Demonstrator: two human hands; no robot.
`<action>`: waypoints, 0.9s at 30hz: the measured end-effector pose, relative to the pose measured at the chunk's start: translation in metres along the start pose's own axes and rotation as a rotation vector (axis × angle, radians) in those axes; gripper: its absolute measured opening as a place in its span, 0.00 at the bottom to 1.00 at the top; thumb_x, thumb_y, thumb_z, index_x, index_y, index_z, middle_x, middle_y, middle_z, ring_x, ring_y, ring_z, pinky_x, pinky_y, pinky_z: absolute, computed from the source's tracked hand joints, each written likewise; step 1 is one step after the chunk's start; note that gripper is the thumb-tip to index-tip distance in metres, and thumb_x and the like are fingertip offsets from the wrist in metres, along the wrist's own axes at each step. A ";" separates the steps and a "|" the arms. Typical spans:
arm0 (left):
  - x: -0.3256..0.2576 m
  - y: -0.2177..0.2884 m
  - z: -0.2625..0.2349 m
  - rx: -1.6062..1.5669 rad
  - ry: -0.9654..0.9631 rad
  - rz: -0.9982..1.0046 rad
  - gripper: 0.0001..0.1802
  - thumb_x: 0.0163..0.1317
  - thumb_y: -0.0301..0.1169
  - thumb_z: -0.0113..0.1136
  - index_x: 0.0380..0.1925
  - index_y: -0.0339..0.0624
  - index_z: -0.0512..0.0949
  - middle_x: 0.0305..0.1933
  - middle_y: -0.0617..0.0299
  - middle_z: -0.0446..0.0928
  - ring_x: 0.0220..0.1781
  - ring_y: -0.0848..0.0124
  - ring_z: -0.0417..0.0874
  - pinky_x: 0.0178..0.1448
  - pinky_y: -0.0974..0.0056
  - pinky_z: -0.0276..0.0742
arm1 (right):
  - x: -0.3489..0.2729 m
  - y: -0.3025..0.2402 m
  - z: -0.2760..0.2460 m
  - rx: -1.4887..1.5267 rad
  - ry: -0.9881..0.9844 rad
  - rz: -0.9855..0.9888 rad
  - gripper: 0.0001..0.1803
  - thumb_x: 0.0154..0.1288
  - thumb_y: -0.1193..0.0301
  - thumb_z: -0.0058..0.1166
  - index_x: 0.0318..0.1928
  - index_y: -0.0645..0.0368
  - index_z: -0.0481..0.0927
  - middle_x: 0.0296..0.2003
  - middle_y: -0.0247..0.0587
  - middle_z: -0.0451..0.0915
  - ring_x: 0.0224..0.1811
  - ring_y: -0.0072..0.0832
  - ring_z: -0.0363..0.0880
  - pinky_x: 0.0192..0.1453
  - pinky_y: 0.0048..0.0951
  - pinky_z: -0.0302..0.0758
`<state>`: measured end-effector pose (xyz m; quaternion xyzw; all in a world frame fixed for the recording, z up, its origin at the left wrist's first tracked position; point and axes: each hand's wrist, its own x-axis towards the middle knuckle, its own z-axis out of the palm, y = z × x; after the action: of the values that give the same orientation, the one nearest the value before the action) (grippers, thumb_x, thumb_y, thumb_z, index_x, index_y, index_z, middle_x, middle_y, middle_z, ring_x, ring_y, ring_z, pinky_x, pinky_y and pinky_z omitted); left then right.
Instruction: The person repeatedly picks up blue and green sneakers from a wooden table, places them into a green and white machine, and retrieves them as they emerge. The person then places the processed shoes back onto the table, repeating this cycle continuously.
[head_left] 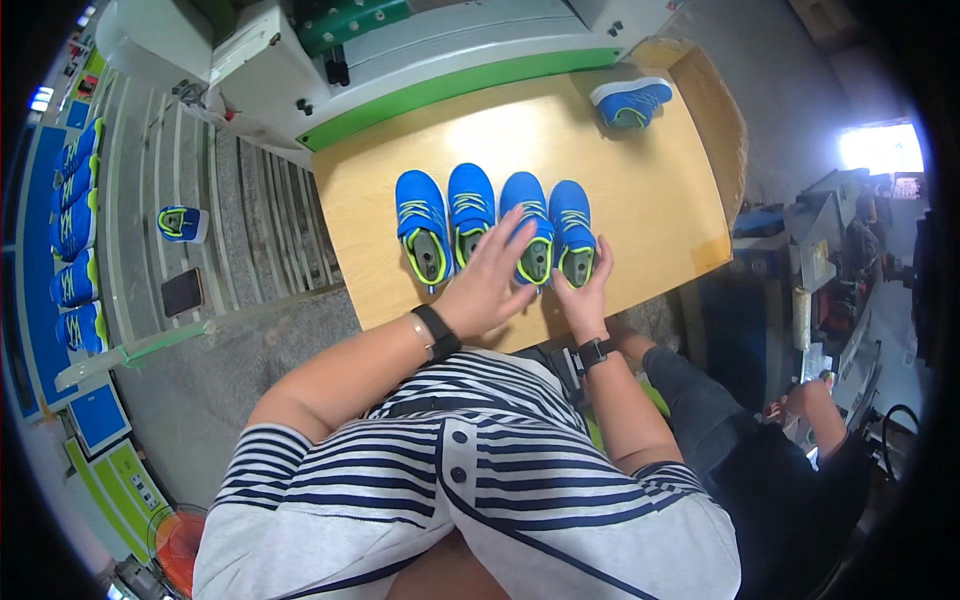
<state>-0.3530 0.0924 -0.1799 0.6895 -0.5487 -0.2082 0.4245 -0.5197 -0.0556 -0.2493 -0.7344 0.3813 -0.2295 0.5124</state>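
a tan board (655, 215) forms the surface under both hands; i register a bright glare on it ahead of the left hand. beyond the hands, a pale machine frame (440, 105) with a green strip (390, 117) borders the board's far edge. left of the left hand, a slatted rack (140, 180) bears a single shoe (182, 224) and a dark phone (183, 293); farther left is a row of shoes (75, 225). right of the right hand, i see a co-worker (780, 490) in dark clothing.

four shoes (470, 195) stand at the hands, toes pointing away: blue uppers, yellow-green laces and collar trim, dark grey insoles. a fifth shoe (632, 102), tilted with its white sole showing, lies ahead and right of the right hand.

left hand (490, 275): fingers spread apart over the third shoe from the left. right hand (583, 290): thumb and fingers straddle the rightmost shoe's heel; i cannot tell whether they clamp it.
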 end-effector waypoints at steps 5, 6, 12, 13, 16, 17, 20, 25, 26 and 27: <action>0.037 -0.005 0.051 0.045 -0.023 -0.326 0.55 0.60 0.38 0.71 0.79 0.44 0.46 0.80 0.28 0.38 0.82 0.29 0.38 0.82 0.35 0.40 | -0.001 -0.002 -0.005 0.079 -0.061 0.018 0.54 0.57 0.75 0.69 0.78 0.61 0.47 0.73 0.56 0.58 0.76 0.45 0.60 0.78 0.39 0.59; 0.042 0.000 0.057 0.048 -0.003 -0.375 0.53 0.60 0.35 0.70 0.79 0.47 0.48 0.80 0.29 0.40 0.81 0.26 0.37 0.82 0.34 0.38 | 0.000 -0.004 -0.005 0.131 -0.070 0.041 0.54 0.57 0.75 0.69 0.78 0.62 0.47 0.73 0.56 0.58 0.76 0.45 0.60 0.78 0.38 0.59; 0.064 -0.016 0.062 -0.128 0.289 -0.376 0.37 0.52 0.17 0.58 0.66 0.48 0.67 0.73 0.38 0.56 0.78 0.32 0.49 0.81 0.39 0.47 | 0.036 -0.038 -0.010 0.143 0.055 0.088 0.47 0.60 0.75 0.67 0.75 0.59 0.54 0.67 0.54 0.67 0.68 0.39 0.70 0.71 0.37 0.69; 0.074 -0.017 0.044 -0.220 0.340 -0.447 0.36 0.53 0.17 0.59 0.65 0.48 0.68 0.69 0.41 0.62 0.72 0.43 0.61 0.76 0.46 0.58 | 0.054 -0.060 -0.013 0.255 0.068 0.183 0.45 0.60 0.76 0.66 0.74 0.58 0.56 0.65 0.53 0.68 0.65 0.37 0.73 0.69 0.35 0.71; 0.110 0.006 -0.036 -1.004 0.416 -0.719 0.34 0.55 0.14 0.60 0.63 0.45 0.68 0.47 0.59 0.78 0.43 0.69 0.82 0.49 0.64 0.81 | 0.109 -0.113 -0.020 0.411 0.111 0.102 0.38 0.62 0.76 0.65 0.70 0.57 0.61 0.59 0.48 0.73 0.56 0.31 0.78 0.62 0.33 0.75; 0.116 0.016 -0.068 -1.077 0.394 -0.660 0.34 0.56 0.14 0.60 0.64 0.45 0.67 0.48 0.59 0.78 0.45 0.70 0.81 0.50 0.65 0.80 | 0.128 -0.132 -0.023 0.404 0.103 -0.008 0.38 0.62 0.75 0.65 0.70 0.58 0.62 0.60 0.47 0.72 0.58 0.33 0.77 0.64 0.35 0.74; 0.137 0.034 -0.154 -0.564 0.578 -0.277 0.32 0.58 0.14 0.56 0.64 0.45 0.67 0.59 0.62 0.72 0.49 0.76 0.77 0.50 0.71 0.77 | 0.199 -0.205 -0.017 0.253 0.190 -0.424 0.35 0.63 0.71 0.67 0.68 0.60 0.65 0.63 0.46 0.70 0.67 0.36 0.69 0.72 0.40 0.65; 0.207 -0.009 -0.248 0.289 0.878 -0.079 0.33 0.56 0.20 0.55 0.65 0.44 0.69 0.74 0.42 0.60 0.79 0.49 0.59 0.81 0.57 0.54 | 0.331 -0.266 0.031 0.122 0.198 -0.671 0.35 0.63 0.70 0.65 0.67 0.58 0.63 0.60 0.52 0.72 0.65 0.42 0.72 0.71 0.39 0.68; 0.214 -0.047 -0.268 0.471 0.864 -0.132 0.33 0.60 0.27 0.60 0.68 0.44 0.68 0.73 0.39 0.61 0.77 0.46 0.61 0.79 0.54 0.57 | 0.352 -0.263 0.056 0.054 0.175 -0.679 0.35 0.61 0.71 0.65 0.66 0.59 0.64 0.58 0.57 0.71 0.65 0.51 0.71 0.71 0.44 0.67; 0.227 -0.054 -0.281 0.357 0.862 -0.184 0.34 0.62 0.33 0.62 0.69 0.44 0.67 0.72 0.38 0.62 0.76 0.46 0.63 0.78 0.53 0.59 | 0.371 -0.251 0.073 -0.060 0.287 -0.672 0.34 0.61 0.69 0.66 0.65 0.60 0.65 0.58 0.62 0.71 0.62 0.58 0.71 0.68 0.47 0.69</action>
<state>-0.0395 -0.0167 -0.0282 0.8209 -0.2863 0.1578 0.4682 -0.1612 -0.2621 -0.0632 -0.7937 0.1931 -0.4745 0.3281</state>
